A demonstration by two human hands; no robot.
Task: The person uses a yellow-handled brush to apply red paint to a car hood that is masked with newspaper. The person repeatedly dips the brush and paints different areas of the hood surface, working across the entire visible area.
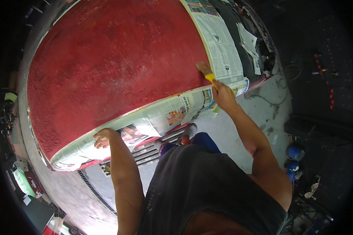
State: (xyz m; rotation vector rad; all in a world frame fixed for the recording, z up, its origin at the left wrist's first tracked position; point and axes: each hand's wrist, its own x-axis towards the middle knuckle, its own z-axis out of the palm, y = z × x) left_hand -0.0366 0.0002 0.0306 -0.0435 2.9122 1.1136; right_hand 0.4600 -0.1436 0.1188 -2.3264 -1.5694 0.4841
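Observation:
A large red, rough-textured car panel [117, 55] spreads across the top and left of the view, bordered along its near and right edges by taped newspaper [225, 49]. My right hand [223, 96] grips a brush [208, 75] with a yellow handle, its bristles against the red surface near the right-hand paper border. My left hand [104, 138] rests with fingers apart on the newspaper along the near edge, close to the red surface.
Loose paper [250, 47] lies on the dark area right of the masking. Below me are a slatted metal stand [145, 154] and grey floor [268, 113]. A green hose [276, 101], blue containers [295, 152] at the right and cluttered items [26, 182] at lower left surround me.

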